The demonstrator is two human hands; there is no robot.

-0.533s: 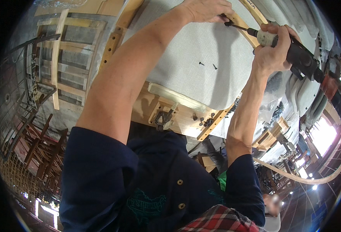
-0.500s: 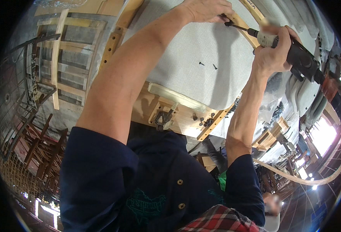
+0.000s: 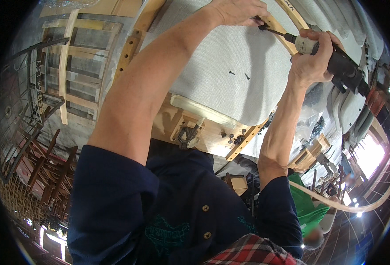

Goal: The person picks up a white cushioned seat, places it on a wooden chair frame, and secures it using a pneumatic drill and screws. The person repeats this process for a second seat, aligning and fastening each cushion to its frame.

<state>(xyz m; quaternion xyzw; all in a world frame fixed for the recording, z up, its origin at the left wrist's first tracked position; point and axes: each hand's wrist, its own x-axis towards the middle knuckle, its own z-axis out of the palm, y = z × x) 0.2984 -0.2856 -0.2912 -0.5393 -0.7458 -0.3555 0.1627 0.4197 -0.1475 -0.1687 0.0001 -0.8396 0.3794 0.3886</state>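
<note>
drill (image 3: 347, 66) upper right, right hand (image 3: 314, 57) fingers wrapped round it | left hand (image 3: 242, 12) top centre, can't tell if fingers pinch anything | two screws (image 3: 247, 76) on pale cloth (image 3: 204, 81) | drill's barely budged, same spot being worked; more green shirt (image 3: 309, 206) showing lower right

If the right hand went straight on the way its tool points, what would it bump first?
Probably the black piece at the tip of the tool, by the left hand; depth is hard to judge.
</note>
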